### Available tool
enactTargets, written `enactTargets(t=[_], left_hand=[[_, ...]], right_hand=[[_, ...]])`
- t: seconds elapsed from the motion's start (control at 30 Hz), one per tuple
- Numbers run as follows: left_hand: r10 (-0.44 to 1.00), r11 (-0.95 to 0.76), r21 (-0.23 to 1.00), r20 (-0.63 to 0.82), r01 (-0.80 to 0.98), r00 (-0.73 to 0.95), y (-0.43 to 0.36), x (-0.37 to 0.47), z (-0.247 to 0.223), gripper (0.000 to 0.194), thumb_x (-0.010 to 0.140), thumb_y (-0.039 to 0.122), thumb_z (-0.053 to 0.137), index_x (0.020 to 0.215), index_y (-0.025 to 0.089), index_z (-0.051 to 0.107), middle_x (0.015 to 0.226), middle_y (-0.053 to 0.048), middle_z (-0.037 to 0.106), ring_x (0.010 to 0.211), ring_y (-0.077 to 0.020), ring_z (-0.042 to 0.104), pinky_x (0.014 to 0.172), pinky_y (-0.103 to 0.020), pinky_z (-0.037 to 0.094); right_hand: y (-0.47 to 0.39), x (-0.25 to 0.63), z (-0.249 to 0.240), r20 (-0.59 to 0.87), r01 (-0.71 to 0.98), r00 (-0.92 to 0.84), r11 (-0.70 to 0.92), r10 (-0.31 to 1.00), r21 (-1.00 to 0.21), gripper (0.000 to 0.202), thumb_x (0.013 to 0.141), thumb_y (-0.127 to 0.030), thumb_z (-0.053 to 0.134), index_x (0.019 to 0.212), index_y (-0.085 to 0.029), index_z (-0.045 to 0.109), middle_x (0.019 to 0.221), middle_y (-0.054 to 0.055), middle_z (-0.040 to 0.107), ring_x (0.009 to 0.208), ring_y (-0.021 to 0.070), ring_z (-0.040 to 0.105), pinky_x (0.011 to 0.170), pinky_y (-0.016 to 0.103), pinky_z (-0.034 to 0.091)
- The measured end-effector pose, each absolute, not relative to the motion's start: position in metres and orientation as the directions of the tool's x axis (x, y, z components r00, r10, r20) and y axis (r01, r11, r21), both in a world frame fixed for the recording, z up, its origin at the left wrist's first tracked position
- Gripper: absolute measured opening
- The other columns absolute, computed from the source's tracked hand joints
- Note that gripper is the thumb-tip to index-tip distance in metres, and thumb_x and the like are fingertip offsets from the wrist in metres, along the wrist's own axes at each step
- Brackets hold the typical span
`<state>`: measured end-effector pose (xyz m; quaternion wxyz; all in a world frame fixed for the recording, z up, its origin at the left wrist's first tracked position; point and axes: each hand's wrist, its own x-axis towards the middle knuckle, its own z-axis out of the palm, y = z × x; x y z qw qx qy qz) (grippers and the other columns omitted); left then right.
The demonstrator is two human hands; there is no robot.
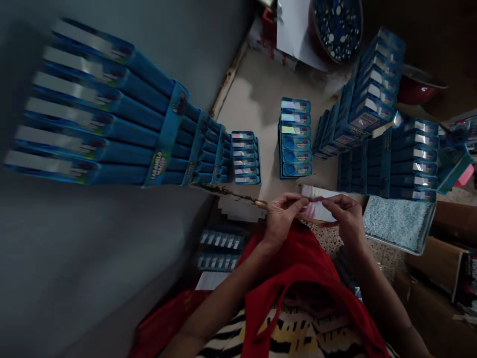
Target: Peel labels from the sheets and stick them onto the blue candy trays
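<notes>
My left hand [280,218] and my right hand [347,217] are close together at the table's near edge, each in a pinch. Between their fingertips runs a thin, dark reddish strip [316,199]; its exact kind is too small to make out. Beneath it lies a white sheet [323,211] with pink and green marks. Beyond my hands stands a short stack of blue boxes [296,144] with round dents or windows on some. Another small blue stack [245,158] is to its left.
Tall blue box stacks stand at the left [122,119] and right [395,159]. A tray of pale blue granules [397,221] sits right of my hands. A bowl of small shiny pieces [338,27] is at the back. Cardboard boxes [436,263] are at the lower right.
</notes>
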<state>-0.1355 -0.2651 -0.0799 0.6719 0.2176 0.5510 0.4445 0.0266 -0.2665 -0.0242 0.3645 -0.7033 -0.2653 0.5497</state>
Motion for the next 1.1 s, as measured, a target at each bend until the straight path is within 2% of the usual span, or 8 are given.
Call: enactTargets(t=[0.1,0.17,0.33,0.73,0.87,1.0,1.07,1.1], left_hand=[[0.903,0.348,0.928,-0.37,-0.131,-0.218,-0.24,-0.151,-0.062,0.023,0.084,0.043,0.078,0.079,0.021,0.075,0.071,-0.001,0.071,0.068,-0.0156,0.066,0.066,-0.027,0.055],[0.921,0.271,0.962,-0.255,0.015,-0.296,-0.212,-0.161,-0.058,0.023,0.087,0.041,0.076,0.077,0.02,0.075,0.069,0.0,0.07,0.068,-0.0151,0.065,0.067,-0.027,0.053],[0.937,0.187,0.966,-0.12,0.18,-0.327,-0.141,-0.18,-0.071,0.02,0.083,0.034,0.078,0.071,0.018,0.074,0.068,0.0,0.071,0.065,-0.0146,0.063,0.065,-0.026,0.049],[0.943,0.271,0.958,-0.246,0.089,-0.226,-0.124,-0.192,-0.091,0.022,0.08,0.036,0.078,0.068,0.018,0.072,0.062,0.0,0.067,0.061,-0.0134,0.059,0.063,-0.027,0.047],[0.916,0.359,0.928,-0.371,-0.1,-0.152,-0.125,-0.19,-0.104,0.029,0.076,0.043,0.082,0.07,0.018,0.07,0.066,-0.001,0.065,0.064,-0.0137,0.058,0.064,-0.027,0.049],[0.806,0.555,0.746,-0.591,-0.369,0.018,-0.121,-0.184,-0.135,0.044,0.068,0.052,0.089,0.076,0.019,0.061,0.074,-0.001,0.063,0.071,-0.0146,0.06,0.068,-0.029,0.053],[0.747,0.614,0.695,-0.665,-0.374,-0.008,-0.119,-0.18,-0.149,0.05,0.066,0.052,0.092,0.078,0.02,0.056,0.075,0.0,0.06,0.07,-0.014,0.058,0.066,-0.028,0.052],[0.738,0.606,0.716,-0.669,-0.346,-0.091,-0.12,-0.179,-0.152,0.051,0.065,0.051,0.093,0.079,0.02,0.054,0.075,0.001,0.058,0.069,-0.0133,0.056,0.066,-0.027,0.05]], right_hand=[[-0.231,0.006,-0.028,-0.376,0.094,0.348,-0.431,0.859,-0.897,0.03,0.071,-0.047,0.088,0.076,-0.02,0.077,0.067,0.0,0.068,0.059,0.0123,0.052,0.051,0.025,0.04],[-0.199,-0.006,-0.033,-0.24,0.234,0.357,-0.335,0.903,-0.913,0.028,0.077,-0.047,0.083,0.078,-0.019,0.077,0.064,-0.001,0.065,0.059,0.012,0.051,0.054,0.025,0.039],[-0.131,-0.023,-0.047,-0.095,0.568,0.304,-0.261,0.948,-0.78,0.026,0.082,-0.043,0.074,0.077,-0.018,0.077,0.059,-0.003,0.058,0.058,0.0119,0.05,0.056,0.025,0.034],[-0.119,-0.026,-0.059,-0.156,0.59,0.293,-0.307,0.943,-0.747,0.024,0.079,-0.04,0.071,0.077,-0.017,0.076,0.059,-0.003,0.06,0.055,0.0123,0.052,0.054,0.025,0.036],[-0.114,-0.023,-0.064,-0.172,0.606,0.309,-0.334,0.935,-0.722,0.023,0.076,-0.041,0.077,0.077,-0.019,0.07,0.061,-0.004,0.06,0.056,0.0132,0.055,0.054,0.025,0.038],[-0.11,-0.014,-0.072,-0.255,0.445,0.346,-0.397,0.903,-0.802,0.046,0.062,-0.041,0.09,0.088,-0.023,0.056,0.06,-0.01,0.052,0.05,0.013,0.054,0.047,0.025,0.039],[-0.111,-0.01,-0.071,-0.319,0.315,0.333,-0.423,0.887,-0.849,0.05,0.064,-0.042,0.09,0.09,-0.025,0.051,0.059,-0.012,0.049,0.048,0.0129,0.052,0.043,0.025,0.04],[-0.112,-0.009,-0.068,-0.333,0.261,0.322,-0.421,0.886,-0.869,0.049,0.066,-0.043,0.088,0.09,-0.025,0.049,0.06,-0.012,0.049,0.048,0.0127,0.052,0.043,0.026,0.042]])
